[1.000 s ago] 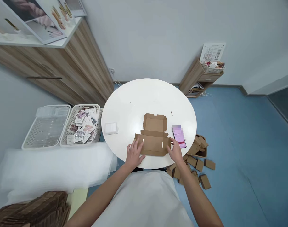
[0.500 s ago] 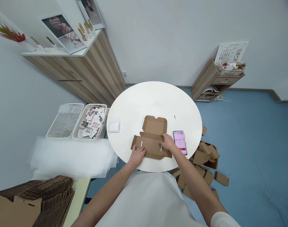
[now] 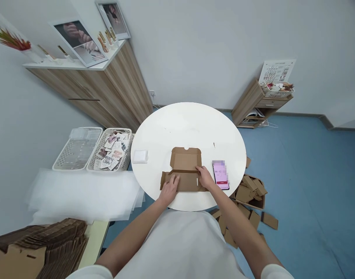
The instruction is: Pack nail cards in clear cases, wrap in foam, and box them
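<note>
A flat brown cardboard box blank [image 3: 184, 169] lies on the round white table [image 3: 189, 124], near its front edge. My left hand [image 3: 169, 189] rests on the blank's left part, fingers bent and pressing down. My right hand [image 3: 205, 177] presses on its right part beside a white slot, fingers together. The blank's far flap lies open toward the wall.
A phone with a pink screen [image 3: 220, 175] lies right of the blank. A small white pad [image 3: 140, 155] sits at the table's left. Two white baskets [image 3: 78, 149] stand to the left, cardboard stacks [image 3: 40, 244] lower left, folded boxes [image 3: 250, 193] on the blue floor.
Both hands have moved inward onto the blank, and its side flaps have been folded in, so it looks narrower. The camera view has shifted slightly.
</note>
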`<action>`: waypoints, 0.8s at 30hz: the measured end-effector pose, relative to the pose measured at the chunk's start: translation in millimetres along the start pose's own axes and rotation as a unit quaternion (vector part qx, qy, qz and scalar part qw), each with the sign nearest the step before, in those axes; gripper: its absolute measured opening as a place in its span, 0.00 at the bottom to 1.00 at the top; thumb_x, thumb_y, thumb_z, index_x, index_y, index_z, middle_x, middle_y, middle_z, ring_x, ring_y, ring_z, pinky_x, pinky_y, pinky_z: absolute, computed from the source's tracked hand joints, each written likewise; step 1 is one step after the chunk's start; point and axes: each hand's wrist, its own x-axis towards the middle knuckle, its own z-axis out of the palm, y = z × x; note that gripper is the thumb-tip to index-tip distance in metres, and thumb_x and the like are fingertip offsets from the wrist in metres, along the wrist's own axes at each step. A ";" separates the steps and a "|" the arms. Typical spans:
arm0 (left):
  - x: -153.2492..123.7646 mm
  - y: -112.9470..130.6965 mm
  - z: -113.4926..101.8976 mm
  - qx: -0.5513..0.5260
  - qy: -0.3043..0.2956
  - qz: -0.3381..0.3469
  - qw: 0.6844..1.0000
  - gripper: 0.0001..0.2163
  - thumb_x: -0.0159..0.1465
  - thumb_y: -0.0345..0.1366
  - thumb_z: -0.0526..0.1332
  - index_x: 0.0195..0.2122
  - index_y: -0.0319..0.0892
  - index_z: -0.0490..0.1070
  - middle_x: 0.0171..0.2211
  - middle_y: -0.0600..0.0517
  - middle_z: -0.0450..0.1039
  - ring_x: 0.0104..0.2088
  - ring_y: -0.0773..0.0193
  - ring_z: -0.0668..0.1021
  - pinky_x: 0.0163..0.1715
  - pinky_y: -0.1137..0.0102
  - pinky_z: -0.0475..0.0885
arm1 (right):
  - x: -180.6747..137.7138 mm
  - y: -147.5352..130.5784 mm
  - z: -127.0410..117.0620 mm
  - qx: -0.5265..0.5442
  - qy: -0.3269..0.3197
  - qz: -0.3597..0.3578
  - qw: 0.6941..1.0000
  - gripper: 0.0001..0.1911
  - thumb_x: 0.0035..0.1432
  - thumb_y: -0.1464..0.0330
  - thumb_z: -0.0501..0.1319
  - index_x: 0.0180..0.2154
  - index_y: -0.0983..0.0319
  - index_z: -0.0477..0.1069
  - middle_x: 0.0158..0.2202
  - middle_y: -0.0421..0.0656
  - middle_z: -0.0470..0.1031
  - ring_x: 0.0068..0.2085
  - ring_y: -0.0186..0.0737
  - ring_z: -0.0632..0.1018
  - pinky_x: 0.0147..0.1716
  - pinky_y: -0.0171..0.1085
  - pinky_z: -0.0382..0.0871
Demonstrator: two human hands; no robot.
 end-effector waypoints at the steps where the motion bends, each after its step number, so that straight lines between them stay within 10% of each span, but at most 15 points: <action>1: 2.7 0.4 -1.9 0.008 0.001 -0.017 1.000 0.36 0.52 0.28 0.57 0.60 0.44 0.40 0.58 0.41 0.49 0.50 0.54 0.68 0.44 0.63 0.63 | -0.5 -0.3 0.3 -0.007 0.002 -0.005 1.000 0.30 0.47 0.81 0.48 0.53 0.59 0.59 0.41 0.45 0.64 0.41 0.37 0.69 0.40 0.33 0.62; 7: 20.3 -0.9 -16.8 0.052 -0.014 -0.049 0.997 0.56 0.38 0.34 0.69 0.62 0.42 0.30 0.62 0.38 0.36 0.53 0.44 0.61 0.42 0.61 0.65 | -1.8 -2.5 2.4 -0.041 0.004 -0.042 0.998 0.26 0.46 0.81 0.48 0.47 0.60 0.65 0.37 0.43 0.64 0.37 0.35 0.67 0.35 0.31 0.61; 12: 31.1 -7.0 -24.1 0.113 -0.031 0.038 0.992 0.60 0.31 0.42 0.71 0.62 0.39 0.34 0.63 0.41 0.31 0.60 0.41 0.39 0.55 0.49 0.43 | -4.6 -4.8 5.1 -0.001 0.005 -0.034 0.999 0.20 0.52 0.77 0.47 0.45 0.59 0.66 0.38 0.43 0.65 0.36 0.35 0.67 0.37 0.33 0.61; 17: 34.1 -10.6 -25.7 0.101 -0.051 0.056 0.992 0.58 0.32 0.44 0.70 0.61 0.38 0.38 0.62 0.40 0.36 0.60 0.45 0.32 0.55 0.48 0.33 | -13.7 -13.5 9.4 -0.090 0.081 -0.024 0.992 0.21 0.53 0.74 0.50 0.50 0.61 0.62 0.55 0.51 0.56 0.56 0.48 0.58 0.51 0.44 0.53; 24: 26.0 -2.8 -25.2 0.058 -0.007 0.021 0.998 0.52 0.34 0.39 0.70 0.60 0.40 0.44 0.61 0.38 0.45 0.61 0.43 0.37 0.55 0.47 0.36 | -25.5 -28.6 27.2 -0.234 -0.036 -0.138 0.962 0.52 0.38 0.55 0.64 0.60 0.60 0.40 0.63 0.51 0.36 0.62 0.52 0.40 0.57 0.51 0.34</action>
